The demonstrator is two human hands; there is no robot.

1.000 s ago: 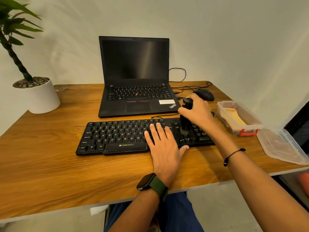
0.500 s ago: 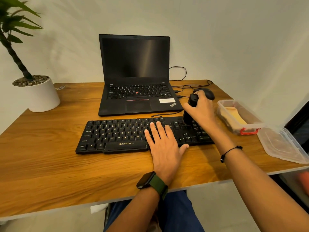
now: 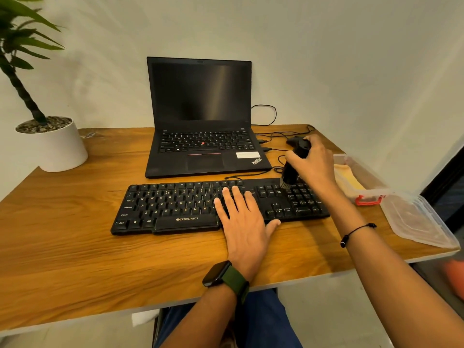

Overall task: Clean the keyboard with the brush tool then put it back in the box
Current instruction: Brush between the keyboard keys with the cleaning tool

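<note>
Two bare hands work over a black keyboard (image 3: 175, 209) lying across the middle of a wooden tabletop (image 3: 62, 247). At centre, the left hand (image 3: 244, 222) lies flat on the keyboard's right-of-centre keys, its fingers (image 3: 234, 194) straight and slightly spread, the thumb reaching past the front edge onto the wood; a dark smartwatch on a green strap (image 3: 223, 276) circles that wrist. To the right, the right hand (image 3: 313, 164) grips a black brush tool (image 3: 292, 169) held roughly upright, fingers curled round its body, with the pale bristles meeting the top edge of the keyboard just above the number pad. A thin black cord bracelet (image 3: 356, 232) sits on the right forearm. Just beyond the hand, at the tabletop's right edge, stands the open clear plastic box (image 3: 361, 187) with a red clasp and something yellow inside; its clear lid (image 3: 416, 219) rests just beside it, nearer the camera and overhanging the corner. Behind the keyboard an open black laptop (image 3: 200, 121) shows a dark screen, cables trailing from its right side toward a black mouse (image 3: 293, 141) partly hidden by the brush. A potted plant in a white pot (image 3: 60, 146) occupies the far left corner.
</note>
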